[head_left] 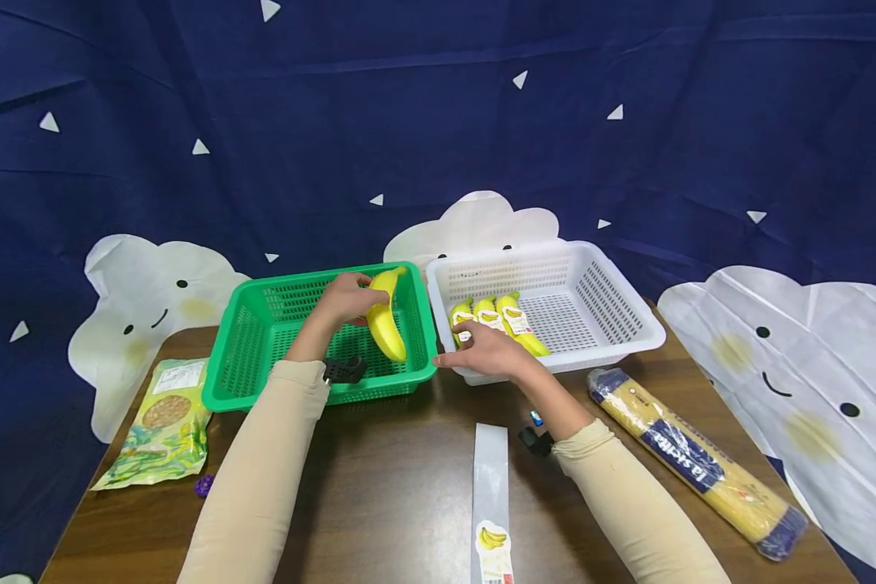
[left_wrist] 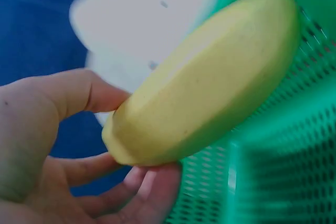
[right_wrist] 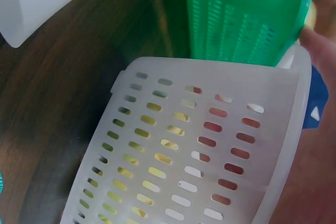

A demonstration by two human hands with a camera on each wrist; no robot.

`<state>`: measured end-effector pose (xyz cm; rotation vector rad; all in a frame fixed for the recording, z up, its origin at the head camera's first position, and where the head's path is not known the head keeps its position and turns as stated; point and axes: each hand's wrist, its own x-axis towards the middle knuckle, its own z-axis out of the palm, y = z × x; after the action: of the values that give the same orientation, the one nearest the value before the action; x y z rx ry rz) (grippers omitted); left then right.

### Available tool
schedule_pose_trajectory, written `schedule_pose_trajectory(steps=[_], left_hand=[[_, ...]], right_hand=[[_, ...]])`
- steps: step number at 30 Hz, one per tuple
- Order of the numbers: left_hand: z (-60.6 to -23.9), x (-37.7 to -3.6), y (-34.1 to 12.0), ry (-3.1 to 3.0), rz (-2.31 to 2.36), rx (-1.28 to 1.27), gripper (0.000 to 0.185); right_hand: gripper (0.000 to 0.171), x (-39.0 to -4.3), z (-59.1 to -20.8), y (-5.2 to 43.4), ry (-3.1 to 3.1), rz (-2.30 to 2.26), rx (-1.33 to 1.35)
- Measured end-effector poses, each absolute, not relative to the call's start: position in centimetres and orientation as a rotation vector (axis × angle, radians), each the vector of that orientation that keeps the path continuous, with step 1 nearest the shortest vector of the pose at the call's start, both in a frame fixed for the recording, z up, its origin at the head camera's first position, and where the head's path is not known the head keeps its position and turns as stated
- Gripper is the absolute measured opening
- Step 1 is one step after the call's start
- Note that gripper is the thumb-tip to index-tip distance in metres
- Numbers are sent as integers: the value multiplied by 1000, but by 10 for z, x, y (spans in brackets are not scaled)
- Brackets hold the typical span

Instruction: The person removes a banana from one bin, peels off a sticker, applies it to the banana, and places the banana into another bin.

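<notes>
A yellow banana (head_left: 387, 318), no label visible on it, is pinched near one end by my left hand (head_left: 350, 298) and held over the right side of the green basket (head_left: 222, 381). In the left wrist view, thumb and fingertips grip the end of the banana (left_wrist: 205, 82). My right hand (head_left: 491, 353) is over the near left corner of the white basket (head_left: 631, 345), thumb stretched out past its rim. Its fingers are by several labelled bananas (head_left: 489, 315) inside; whether they touch one is unclear. In the right wrist view the white basket's wall (right_wrist: 210, 145) hides most of that hand.
A grey-white strip (head_left: 491, 470) with a banana sticker (head_left: 492, 542) lies on the wooden table (head_left: 394, 503). At right is a pack of spaghetti (head_left: 693, 458). A green-yellow bag (head_left: 166, 422) and a purple ball (head_left: 203, 485) are at left. A dark blue curtain (head_left: 321, 105) hangs behind.
</notes>
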<state>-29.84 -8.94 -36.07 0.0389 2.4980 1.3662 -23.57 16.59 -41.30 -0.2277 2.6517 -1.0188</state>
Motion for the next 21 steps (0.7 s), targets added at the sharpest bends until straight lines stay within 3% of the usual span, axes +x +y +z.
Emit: schedule_pose_trajectory(steps=[6, 21], left_hand=[[-343, -272, -89, 2403, 1504, 143, 62], [-356, -209, -88, 2336, 1573, 287, 56]], right_hand=[[90, -237, -414, 168, 2655, -1017, -231], [87, -237, -415, 167, 2654, -1012, -208]])
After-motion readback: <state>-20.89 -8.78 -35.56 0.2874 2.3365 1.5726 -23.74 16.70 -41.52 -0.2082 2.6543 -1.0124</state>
